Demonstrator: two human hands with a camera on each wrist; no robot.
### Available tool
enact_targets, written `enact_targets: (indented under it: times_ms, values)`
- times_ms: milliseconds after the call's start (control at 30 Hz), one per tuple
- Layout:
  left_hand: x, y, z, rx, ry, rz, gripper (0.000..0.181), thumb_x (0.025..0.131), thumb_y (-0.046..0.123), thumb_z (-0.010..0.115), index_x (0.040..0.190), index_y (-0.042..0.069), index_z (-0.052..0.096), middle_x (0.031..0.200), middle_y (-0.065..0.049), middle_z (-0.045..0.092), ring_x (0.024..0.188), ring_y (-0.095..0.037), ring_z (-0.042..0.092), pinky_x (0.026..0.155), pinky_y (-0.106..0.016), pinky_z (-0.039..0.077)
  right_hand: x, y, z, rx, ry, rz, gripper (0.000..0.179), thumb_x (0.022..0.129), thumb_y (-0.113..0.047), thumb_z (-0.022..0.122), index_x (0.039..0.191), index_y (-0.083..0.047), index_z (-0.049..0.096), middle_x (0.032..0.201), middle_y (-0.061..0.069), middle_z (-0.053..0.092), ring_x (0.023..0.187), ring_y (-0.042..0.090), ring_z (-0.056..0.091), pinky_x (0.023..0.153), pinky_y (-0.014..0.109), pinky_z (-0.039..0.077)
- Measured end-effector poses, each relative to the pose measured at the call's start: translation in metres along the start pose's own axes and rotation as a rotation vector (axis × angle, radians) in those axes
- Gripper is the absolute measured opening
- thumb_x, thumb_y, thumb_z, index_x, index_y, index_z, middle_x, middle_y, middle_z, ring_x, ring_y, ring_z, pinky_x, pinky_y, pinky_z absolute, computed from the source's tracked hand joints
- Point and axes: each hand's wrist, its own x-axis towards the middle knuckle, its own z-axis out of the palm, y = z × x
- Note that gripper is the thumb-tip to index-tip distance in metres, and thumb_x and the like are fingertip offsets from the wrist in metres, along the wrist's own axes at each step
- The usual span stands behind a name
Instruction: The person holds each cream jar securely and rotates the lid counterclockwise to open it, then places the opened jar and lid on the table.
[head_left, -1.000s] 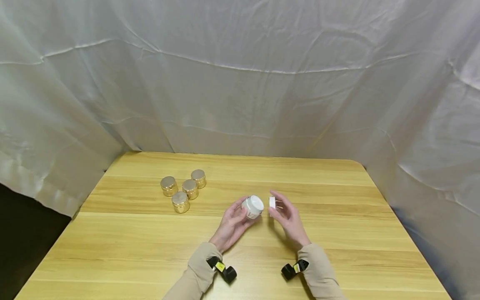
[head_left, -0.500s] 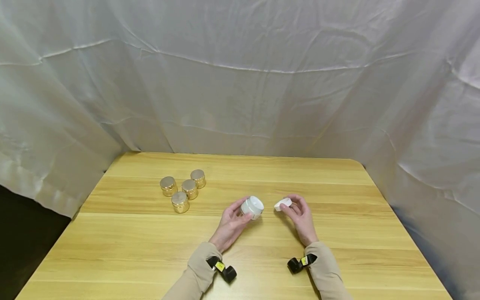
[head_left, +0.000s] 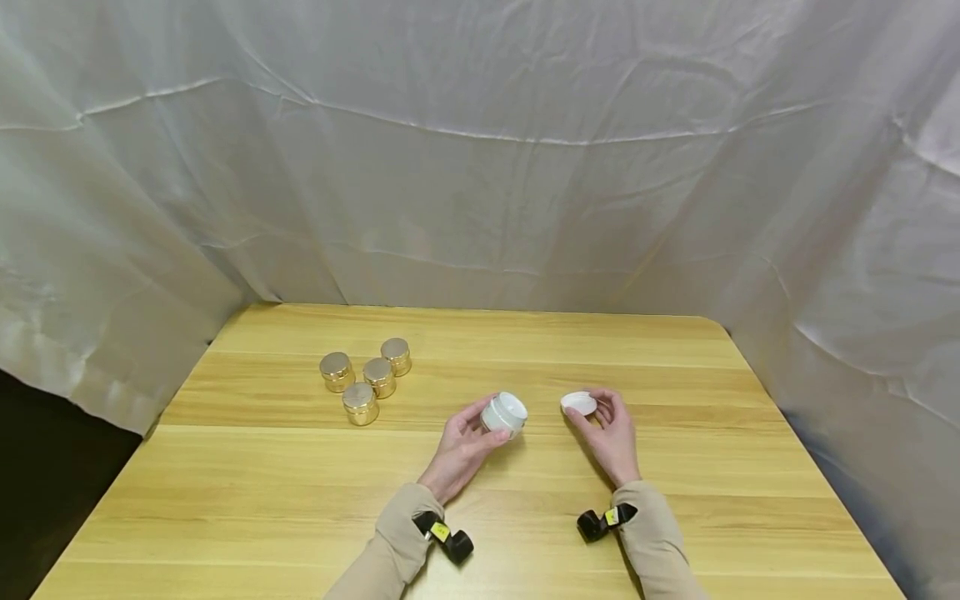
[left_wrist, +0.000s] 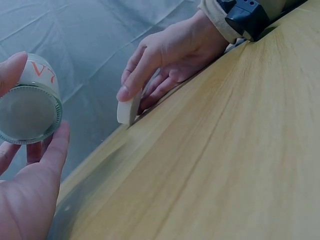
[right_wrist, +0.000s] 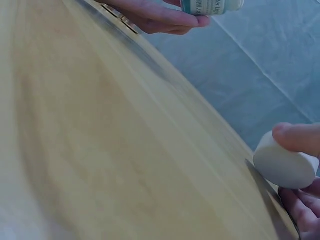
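My left hand [head_left: 459,454] grips a small glass cream jar [head_left: 504,415] above the table, tilted with its uncovered mouth up and to the right. Orange lettering and the round glass base of the jar [left_wrist: 30,112] show in the left wrist view. To the right, my right hand [head_left: 611,437] pinches a round white lid [head_left: 578,404] between thumb and fingers, close to the tabletop. In the right wrist view the lid [right_wrist: 282,165] shows its smooth flat face. Jar and lid are apart.
Several gold-lidded jars [head_left: 361,404] stand grouped on the wooden table [head_left: 300,500], left of my left hand. A grey curtain [head_left: 480,183] hangs behind the table and along its sides.
My right hand has moved right, away from the jar, carrying the lid. The lid has turned from edge-on to lying nearly flat. My left hand and the jar have barely moved.
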Motion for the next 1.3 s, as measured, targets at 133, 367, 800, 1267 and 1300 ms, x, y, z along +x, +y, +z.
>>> enact_targets:
  times_ms: [133,367,800,1267,1300]
  values:
    - [-0.0001,0.0001,0.0006,-0.001,0.014,-0.004,0.077,0.083,-0.009,0.066,0.151,-0.008,0.029,0.145,-0.016,0.041,0.125,-0.017,0.051,0.11,-0.027,0.05,0.0015,0.0019,-0.0026,-0.091,0.032,-0.011,0.054,0.086,-0.01,0.079,0.128,0.003,0.048,0.136,0.021,0.058,0.129,0.033,0.056,0.096,-0.002,0.04]
    - [0.0004,-0.0005,0.0013,-0.009,0.02,0.014,0.075,0.083,-0.011,0.066,0.15,-0.009,0.031,0.137,-0.011,0.047,0.121,-0.017,0.054,0.108,-0.027,0.052,0.0041,0.0035,-0.0052,-0.219,0.12,-0.082,0.06,0.082,-0.007,0.082,0.133,0.003,0.052,0.13,0.023,0.062,0.12,0.038,0.063,0.091,0.01,0.049]
    - [0.0007,-0.0013,0.0002,-0.005,0.022,0.002,0.078,0.085,-0.007,0.066,0.152,-0.007,0.028,0.148,-0.02,0.039,0.127,-0.017,0.051,0.112,-0.028,0.049,0.0059,0.005,-0.0083,-0.288,0.137,-0.135,0.062,0.081,0.002,0.079,0.135,0.006,0.05,0.132,0.028,0.062,0.123,0.044,0.061,0.105,0.049,0.051]
    - [-0.0004,-0.0017,-0.0007,0.033,0.021,-0.013,0.078,0.09,0.001,0.066,0.155,-0.005,0.022,0.157,-0.029,0.03,0.141,-0.028,0.043,0.119,-0.03,0.041,0.0042,0.0044,-0.0084,-0.351,0.133,-0.131,0.057,0.088,-0.001,0.073,0.138,0.007,0.047,0.141,0.031,0.055,0.129,0.047,0.055,0.107,0.056,0.049]
    - [-0.0005,-0.0015,-0.0006,0.036,0.021,-0.014,0.078,0.09,0.001,0.066,0.155,-0.005,0.022,0.157,-0.029,0.03,0.141,-0.028,0.043,0.119,-0.031,0.041,0.0045,0.0047,-0.0083,-0.351,0.137,-0.129,0.057,0.088,-0.002,0.073,0.138,0.007,0.047,0.141,0.031,0.055,0.13,0.046,0.055,0.108,0.055,0.049]
